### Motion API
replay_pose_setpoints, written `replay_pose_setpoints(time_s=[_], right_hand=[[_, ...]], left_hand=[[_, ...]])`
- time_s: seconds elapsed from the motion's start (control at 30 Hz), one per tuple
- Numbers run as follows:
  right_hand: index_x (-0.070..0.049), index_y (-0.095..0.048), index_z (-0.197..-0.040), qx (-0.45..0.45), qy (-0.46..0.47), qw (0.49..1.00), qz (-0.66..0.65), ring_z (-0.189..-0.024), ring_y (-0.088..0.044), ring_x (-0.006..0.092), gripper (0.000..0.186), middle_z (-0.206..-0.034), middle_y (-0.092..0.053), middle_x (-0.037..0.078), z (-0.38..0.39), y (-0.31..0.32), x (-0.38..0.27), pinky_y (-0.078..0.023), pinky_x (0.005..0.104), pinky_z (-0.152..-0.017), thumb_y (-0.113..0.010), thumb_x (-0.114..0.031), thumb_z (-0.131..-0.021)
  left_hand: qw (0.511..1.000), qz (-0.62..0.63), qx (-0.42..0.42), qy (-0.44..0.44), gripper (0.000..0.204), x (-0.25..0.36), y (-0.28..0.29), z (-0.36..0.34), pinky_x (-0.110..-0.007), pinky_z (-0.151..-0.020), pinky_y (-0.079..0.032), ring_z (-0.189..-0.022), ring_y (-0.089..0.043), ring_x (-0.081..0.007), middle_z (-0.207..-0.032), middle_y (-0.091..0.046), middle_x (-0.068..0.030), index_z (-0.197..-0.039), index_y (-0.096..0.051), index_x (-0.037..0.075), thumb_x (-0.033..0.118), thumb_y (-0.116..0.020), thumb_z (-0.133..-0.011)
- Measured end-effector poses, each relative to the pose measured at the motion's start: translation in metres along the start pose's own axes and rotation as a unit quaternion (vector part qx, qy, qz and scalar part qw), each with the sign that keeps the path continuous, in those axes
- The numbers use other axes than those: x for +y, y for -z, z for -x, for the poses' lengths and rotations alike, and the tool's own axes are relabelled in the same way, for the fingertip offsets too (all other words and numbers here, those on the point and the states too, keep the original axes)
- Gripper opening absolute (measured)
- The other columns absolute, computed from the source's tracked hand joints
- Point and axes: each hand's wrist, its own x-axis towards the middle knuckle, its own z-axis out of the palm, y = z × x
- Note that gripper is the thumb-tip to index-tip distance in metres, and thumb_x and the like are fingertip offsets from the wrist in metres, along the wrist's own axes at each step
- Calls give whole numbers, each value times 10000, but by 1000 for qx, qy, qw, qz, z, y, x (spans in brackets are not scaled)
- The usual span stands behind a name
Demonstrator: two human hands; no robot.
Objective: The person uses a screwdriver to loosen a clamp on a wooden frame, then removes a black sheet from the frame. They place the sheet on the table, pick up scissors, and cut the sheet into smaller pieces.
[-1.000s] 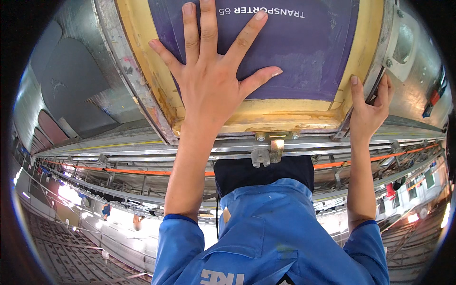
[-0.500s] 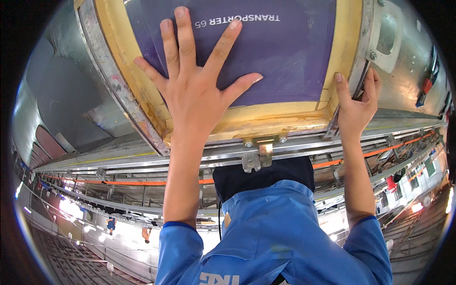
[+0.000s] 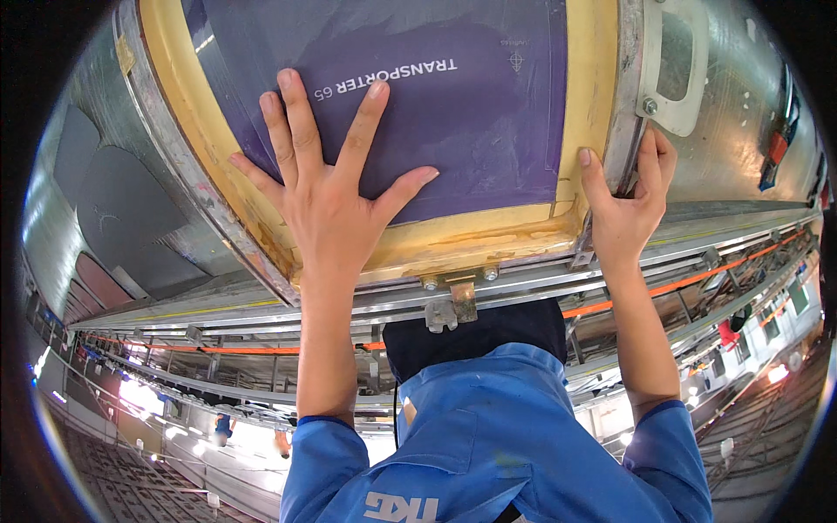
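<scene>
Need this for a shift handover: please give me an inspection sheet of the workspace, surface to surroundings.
Surface: metal table, shiny in places.
Job's things: yellow-rimmed frame around a purple panel; metal bracket at its near edge.
Clutter: dark grey flat pieces at left; red-and-black tool at right.
Hands: left hand spread over the panel; right hand gripping the frame's right edge.
Cables: thin dark cord beside the blue shirt.
Surroundings: metal rails, orange strip, bright lights.

Before me, purple panel (image 3: 475,139) — upside-down white lettering (image 3: 427,70), small crosshair sign (image 3: 516,60); my blue workwear (image 3: 488,410) — bold white letters (image 3: 397,506).
</scene>
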Motion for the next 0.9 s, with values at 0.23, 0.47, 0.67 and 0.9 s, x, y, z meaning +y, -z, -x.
replay_pose_setpoints(time_s=[0.23, 0.47, 0.67, 0.9], right_hand=[[101, -500, -1363, 5, -5, 1000, -11, -1160, -484, 259, 715, -1249, -461, 150, 1, -2, 0, -408, 356, -1008, -832, -155, -785], [98, -494, -1373, -3, -3, 1000, 14, -1161, -487, 261, 715, -1250, -467, 156, -2, -1, -2, -403, 350, -1010, -828, -139, -787], [99, -494, -1371, -7, 13, 999, 33, -1169, -489, 268, 709, -1248, -481, 165, -1, 0, -2, -396, 354, -1018, -828, -134, -791], [101, -492, -1372, 3, 7, 1000, 27, -1175, -486, 256, 705, -1246, -485, 156, 0, -2, 3, -385, 347, -1026, -829, -131, -798]], left_hand=[[997, 31, 49, -42, 775, 18, -2, -7, -741, -1118, -38, -1519, -161, -410, -1653, -186, -178, -1441, -530, 401, 717, -679, -748], [999, -2, -14, -35, 740, 45, -17, -17, -783, -1080, 22, -1522, -176, -377, -1653, -201, -155, -1437, -490, 492, 783, -584, -764], [999, 15, -11, -30, 735, 44, -16, -15, -778, -1087, 15, -1521, -183, -371, -1651, -211, -144, -1439, -487, 491, 774, -585, -768], [999, 27, -15, -16, 759, 25, -4, -4, -754, -1110, -30, -1513, -150, -436, -1650, -149, -214, -1447, -502, 442, 727, -649, -759]])
